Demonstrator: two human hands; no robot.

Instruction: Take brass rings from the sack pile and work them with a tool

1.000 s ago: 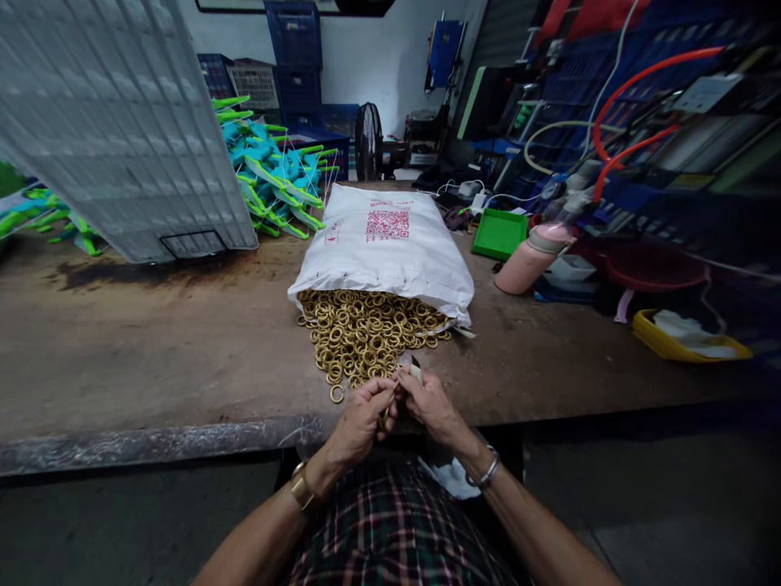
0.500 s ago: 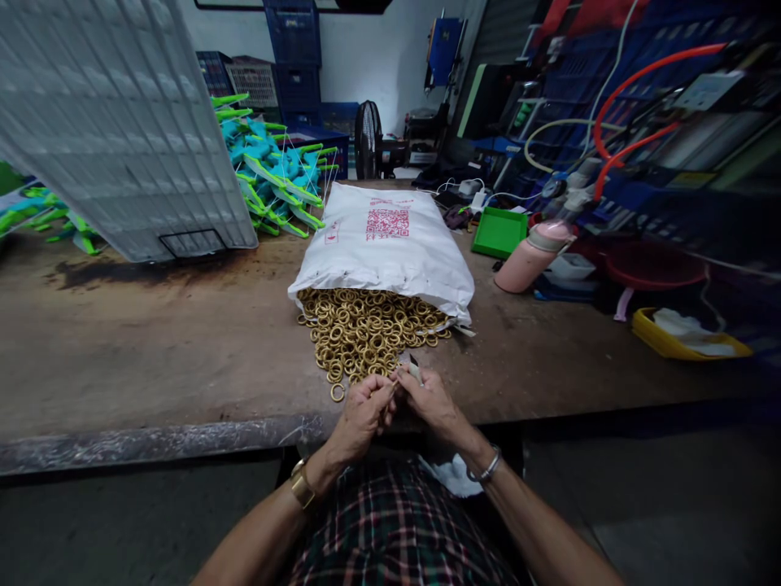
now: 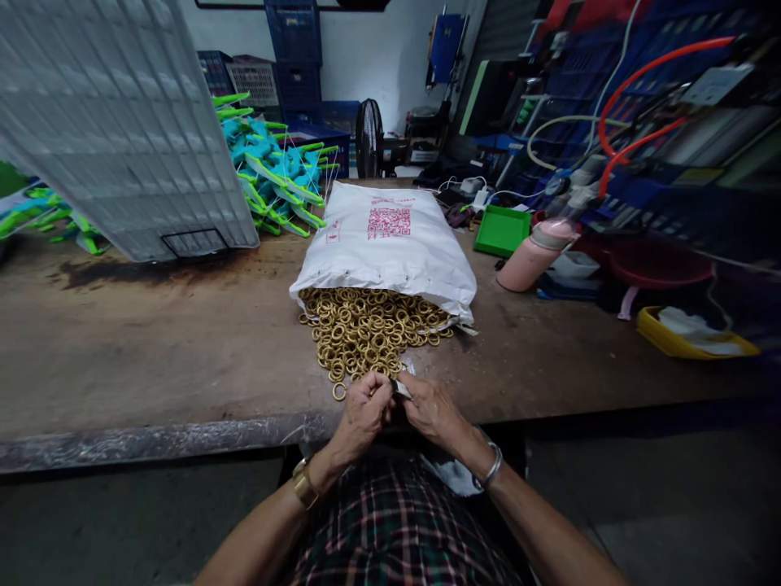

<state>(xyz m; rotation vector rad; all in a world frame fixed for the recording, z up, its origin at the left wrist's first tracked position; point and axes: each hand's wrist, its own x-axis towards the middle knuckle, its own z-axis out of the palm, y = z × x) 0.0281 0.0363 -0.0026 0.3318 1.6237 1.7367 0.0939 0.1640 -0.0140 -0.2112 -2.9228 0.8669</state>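
My left hand [image 3: 366, 409] is closed in a pinch just off the table's front edge. Its fingers cover most of what they hold, which appears to be one gold ring. My right hand [image 3: 434, 411] is closed on a small knife [image 3: 403, 391] with a pale body, its dark tip against the left fingertips. Just beyond both hands lies a heap of gold rings [image 3: 359, 334], spilling from the open mouth of a white sack [image 3: 342, 252] with red print. One loose ring [image 3: 339, 391] rests beside the left hand.
A pale ribbed crate [image 3: 152, 163] stands on its side at left, by a pile of green and blue plastic pieces [image 3: 274, 175]. On the right are a green tray [image 3: 501, 231], a pink bottle [image 3: 530, 262], a yellow tray [image 3: 677, 346] and machinery with orange hoses [image 3: 604, 122].
The knife has turned from pointing up and away to pointing left, its tip now at the left fingers. My right hand has rotated slightly; my left has barely moved.
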